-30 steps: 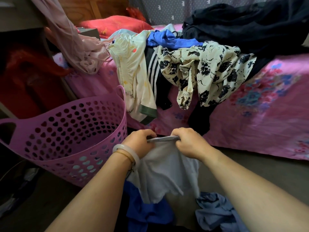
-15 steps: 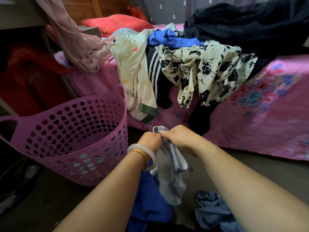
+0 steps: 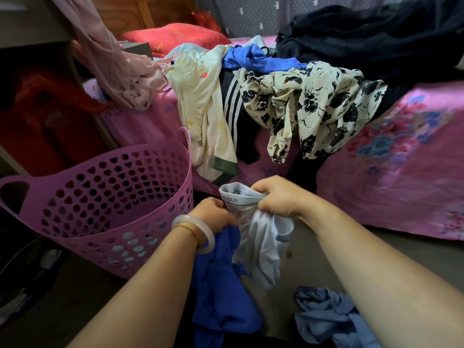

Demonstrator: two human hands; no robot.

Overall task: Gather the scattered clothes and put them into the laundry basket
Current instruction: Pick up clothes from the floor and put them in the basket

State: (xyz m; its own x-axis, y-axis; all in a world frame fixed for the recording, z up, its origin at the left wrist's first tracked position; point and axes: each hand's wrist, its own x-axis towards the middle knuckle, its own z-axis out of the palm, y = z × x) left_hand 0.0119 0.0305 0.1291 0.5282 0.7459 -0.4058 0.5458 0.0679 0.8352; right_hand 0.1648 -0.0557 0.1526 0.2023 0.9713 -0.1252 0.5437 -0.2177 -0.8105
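Note:
Both hands hold a pale grey garment with a printed waistband, bunched and hanging above the floor. My left hand grips its left side; my right hand grips the folded waistband. A purple perforated laundry basket stands on the floor just left of my hands. A bright blue garment hangs below my left wrist; whether my left hand holds it too is hidden. A light blue garment lies on the floor at lower right.
A bed with a pink floral sheet runs across the back, piled with a cream top, a black-flowered cream garment, a blue one, striped black trousers and dark cloth. A pink drape hangs at left.
My hands came together, folding the stretched waistband of the pale garment into a bunch. The garment now hangs narrower, closer to the basket.

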